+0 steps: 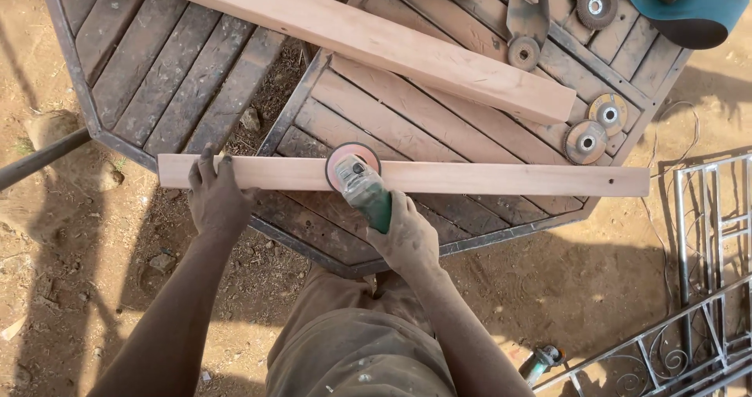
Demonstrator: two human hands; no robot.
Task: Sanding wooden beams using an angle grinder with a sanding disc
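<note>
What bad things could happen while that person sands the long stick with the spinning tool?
1. The left hand presses the wooden plank bare, fairly near the sanding disc of the angle grinder; a slip could probably scrape the fingers.
2. Only that hand steadies the plank, whose ends overhang the slatted table, so it might twist or kick.
3. The right hand holds the grinder alone, so it could jerk sideways.

I see bare sandy ground (102, 232) in hard sunlight, long shadows across it. The desk (157, 76) is an octagonal slatted top of weathered wood in a dark metal frame. Right of the grip and nearer me lies grey metal grillwork (705, 232) with scrolls.
</note>
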